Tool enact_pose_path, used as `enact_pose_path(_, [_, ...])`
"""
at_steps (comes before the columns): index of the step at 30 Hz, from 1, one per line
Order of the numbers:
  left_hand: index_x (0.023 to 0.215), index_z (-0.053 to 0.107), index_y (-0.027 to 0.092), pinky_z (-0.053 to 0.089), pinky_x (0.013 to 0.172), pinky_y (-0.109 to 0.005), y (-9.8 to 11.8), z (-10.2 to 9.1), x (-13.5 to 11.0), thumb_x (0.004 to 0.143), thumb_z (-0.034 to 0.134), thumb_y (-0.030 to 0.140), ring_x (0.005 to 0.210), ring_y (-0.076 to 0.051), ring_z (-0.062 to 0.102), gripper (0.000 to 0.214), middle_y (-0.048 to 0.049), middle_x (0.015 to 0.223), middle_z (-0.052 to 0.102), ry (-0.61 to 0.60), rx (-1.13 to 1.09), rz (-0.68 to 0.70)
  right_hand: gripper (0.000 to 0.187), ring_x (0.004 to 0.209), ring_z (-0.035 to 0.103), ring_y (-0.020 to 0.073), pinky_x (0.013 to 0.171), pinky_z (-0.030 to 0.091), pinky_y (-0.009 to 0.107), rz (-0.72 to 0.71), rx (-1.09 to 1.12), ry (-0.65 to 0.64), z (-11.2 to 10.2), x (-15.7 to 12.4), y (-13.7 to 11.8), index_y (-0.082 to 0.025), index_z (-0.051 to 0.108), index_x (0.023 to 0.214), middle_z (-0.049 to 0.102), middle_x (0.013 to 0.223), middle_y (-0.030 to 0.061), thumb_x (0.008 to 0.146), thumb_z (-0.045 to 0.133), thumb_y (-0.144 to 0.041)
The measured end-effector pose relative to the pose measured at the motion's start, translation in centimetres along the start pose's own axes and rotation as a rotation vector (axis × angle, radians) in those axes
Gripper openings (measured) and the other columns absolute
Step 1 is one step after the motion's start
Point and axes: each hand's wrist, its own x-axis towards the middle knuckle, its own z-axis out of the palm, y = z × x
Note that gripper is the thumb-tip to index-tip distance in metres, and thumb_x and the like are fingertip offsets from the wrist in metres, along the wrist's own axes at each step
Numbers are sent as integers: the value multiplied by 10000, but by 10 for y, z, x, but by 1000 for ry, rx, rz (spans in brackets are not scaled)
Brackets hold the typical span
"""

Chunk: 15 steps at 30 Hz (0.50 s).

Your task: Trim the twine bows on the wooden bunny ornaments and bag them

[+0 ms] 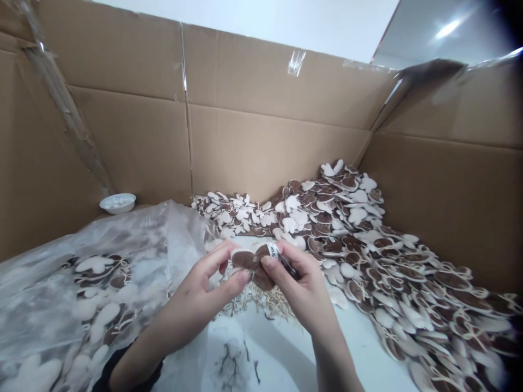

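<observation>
Between my two hands is a flat brown piece with pale edging and rounded lobes, its brown face towards me. My left hand pinches its left lobe between thumb and fingers. With thumb and forefinger my right hand holds the right side of it. Tucked in that same hand is a slim black tool; a white band with dark lettering shows by the fingertips. The tool's kind is hidden by the fingers. Below the hands lie pale thread-like scraps on the white tabletop.
A large heap of similar brown-and-white pieces spreads along the back and right. At left, a clear plastic bag holds more of them. A white bowl stands back left. Cardboard walls enclose the table's back and sides.
</observation>
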Motion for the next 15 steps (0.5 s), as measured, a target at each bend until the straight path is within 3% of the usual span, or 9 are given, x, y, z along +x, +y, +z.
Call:
enact_pose_path(3, [1027,645,279,375,852,-325,-7,4,1,886,530,415,1070,-261,473,228,-41,1077,584,123,76,12,302,541,385,110,490,316,234,-30,29,81,5,0,1,-199,470,647,435,596,-34,888,555,-360])
enact_pose_path(6, [1049,641,308,339,914,-319,-7,6,3,827,632,394,1143,-263,436,238,-21,1134,579,162,160,75,280,546,386,111,482,321,229,-42,16,174,10,0,3,-204,470,668,438,604,-32,900,537,-346])
enact_pose_path(10, [850,626,240,373,825,-293,-4,6,7,870,584,344,929,-200,526,113,-12,912,579,180,161,136,291,531,374,109,464,319,223,-73,19,258,16,2,7,-204,463,659,417,585,-34,905,520,-349])
enact_pose_path(12, [736,572,210,376,774,-280,-4,5,9,894,543,308,828,-168,529,189,2,820,551,210,155,148,294,530,370,105,459,320,215,-94,57,287,17,3,9,-202,456,658,409,589,-36,906,517,-349])
enact_pose_path(15, [723,526,203,368,752,-258,-3,4,9,903,525,281,794,-138,509,196,21,797,522,200,160,147,301,514,342,94,445,309,202,-116,97,317,18,5,12,-200,438,653,375,583,-48,902,527,-343])
